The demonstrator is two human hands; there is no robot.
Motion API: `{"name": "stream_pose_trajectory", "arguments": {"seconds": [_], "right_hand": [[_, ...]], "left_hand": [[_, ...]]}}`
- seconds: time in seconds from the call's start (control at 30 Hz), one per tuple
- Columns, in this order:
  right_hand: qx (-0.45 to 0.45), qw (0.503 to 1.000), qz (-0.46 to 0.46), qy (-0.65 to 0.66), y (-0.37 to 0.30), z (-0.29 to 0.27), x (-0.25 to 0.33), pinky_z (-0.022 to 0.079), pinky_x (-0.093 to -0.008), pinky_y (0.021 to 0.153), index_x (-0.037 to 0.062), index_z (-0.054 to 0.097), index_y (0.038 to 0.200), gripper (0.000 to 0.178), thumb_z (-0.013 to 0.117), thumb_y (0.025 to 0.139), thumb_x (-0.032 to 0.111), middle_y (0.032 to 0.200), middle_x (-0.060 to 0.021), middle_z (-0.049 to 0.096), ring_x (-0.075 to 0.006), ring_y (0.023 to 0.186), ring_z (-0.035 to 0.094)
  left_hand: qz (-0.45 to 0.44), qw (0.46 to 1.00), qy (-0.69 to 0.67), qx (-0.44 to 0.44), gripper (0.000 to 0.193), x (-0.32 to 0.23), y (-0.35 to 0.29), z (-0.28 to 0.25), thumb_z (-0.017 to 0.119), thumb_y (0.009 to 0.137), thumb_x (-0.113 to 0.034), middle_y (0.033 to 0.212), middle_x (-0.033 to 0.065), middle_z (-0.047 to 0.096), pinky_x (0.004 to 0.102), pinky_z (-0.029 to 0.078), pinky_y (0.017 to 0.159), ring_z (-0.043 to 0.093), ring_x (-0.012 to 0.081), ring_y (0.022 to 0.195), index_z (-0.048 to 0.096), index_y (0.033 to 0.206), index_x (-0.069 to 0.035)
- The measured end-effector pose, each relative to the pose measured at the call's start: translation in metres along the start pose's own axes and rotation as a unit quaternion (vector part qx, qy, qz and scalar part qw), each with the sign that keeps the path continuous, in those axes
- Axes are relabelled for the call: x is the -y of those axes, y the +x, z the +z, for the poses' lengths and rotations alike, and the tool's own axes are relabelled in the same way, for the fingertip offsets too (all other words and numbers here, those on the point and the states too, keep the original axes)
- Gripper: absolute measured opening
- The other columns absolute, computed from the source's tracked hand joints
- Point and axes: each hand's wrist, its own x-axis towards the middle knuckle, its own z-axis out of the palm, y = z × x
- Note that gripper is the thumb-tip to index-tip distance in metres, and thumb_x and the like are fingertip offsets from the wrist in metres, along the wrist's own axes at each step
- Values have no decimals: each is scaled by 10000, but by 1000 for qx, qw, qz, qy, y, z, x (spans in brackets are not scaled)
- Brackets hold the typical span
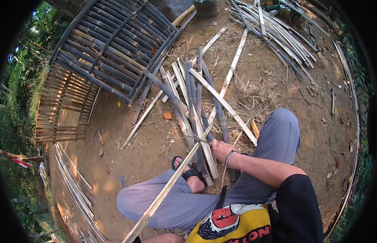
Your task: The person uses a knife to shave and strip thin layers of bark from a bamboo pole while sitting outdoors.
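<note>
My right hand [221, 150], a bracelet at its wrist, is closed round the handle of a knife [196, 139]. The thin dark blade points left and lies across a long, pale bamboo strip [168, 188]. That strip slants over my left leg from the lower edge toward the far pile. Only a sliver of my left hand [114, 241] shows at the lower edge, beside the strip's near end; its fingers are cut off from view. Below and beyond the knife, several split bamboo pieces [191, 95], some dark and some pale, lie crossed on the ground near my sandalled foot.
A dark bamboo slatted frame [115, 42] stands at the far left, with a lighter slatted panel [63, 105] beside it. Long strips [277, 32] are heaped at the far right, and more strips [75, 190] lie at the left. Shavings [265, 77] litter the dirt.
</note>
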Motion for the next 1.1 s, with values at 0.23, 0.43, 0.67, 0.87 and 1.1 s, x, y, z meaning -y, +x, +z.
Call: {"name": "stream_pose_trajectory", "arguments": {"seconds": [0.23, 0.43, 0.67, 0.87, 1.1], "right_hand": [[14, 1000, -7, 11, -10, -23, 21, 576, -395, 584, -40, 478, 961, 134, 450, 895, 73, 829, -242, 656, -328, 703, 697], [65, 996, -47, 42, -16, -48, 55, 577, -400, 593, -56, 470, 1014, 171, 447, 899, 68, 842, -235, 674, -322, 758, 709], [88, 989, 37, 115, -13, -30, 32, 567, -443, 683, -62, 460, 999, 173, 421, 906, 80, 785, -252, 664, -392, 755, 691], [76, 996, 43, 6, 3, -17, -1, 581, -388, 620, -55, 463, 1029, 189, 420, 931, 100, 869, -228, 685, -327, 796, 708], [25, 1000, -1, 16, 1, -10, 1, 573, -390, 592, -28, 441, 994, 129, 440, 904, 65, 818, -250, 661, -333, 717, 698]], "left_hand": [[-8, 1000, 12, 4, 519, -6, -1, 3, 460, 967, -537, 444, -91, 227, 201, 137, 383, 163, 7, 358, 315, 646, -157], [-3, 1000, 9, 5, 498, -11, -2, -2, 514, 958, -497, 445, -89, 227, 200, 137, 380, 159, 7, 358, 322, 654, -153], [1, 1000, 3, -2, 488, -9, -3, -3, 533, 955, -478, 456, -87, 219, 203, 142, 379, 159, 11, 363, 335, 653, -150], [7, 1000, 13, -5, 507, -5, -1, -1, 490, 962, -518, 453, -88, 219, 210, 141, 375, 144, 20, 363, 344, 655, -142], [-18, 1000, 9, 2, 534, -9, 1, -2, 456, 962, -555, 449, -86, 225, 215, 133, 364, 145, 17, 359, 348, 649, -136]]}}
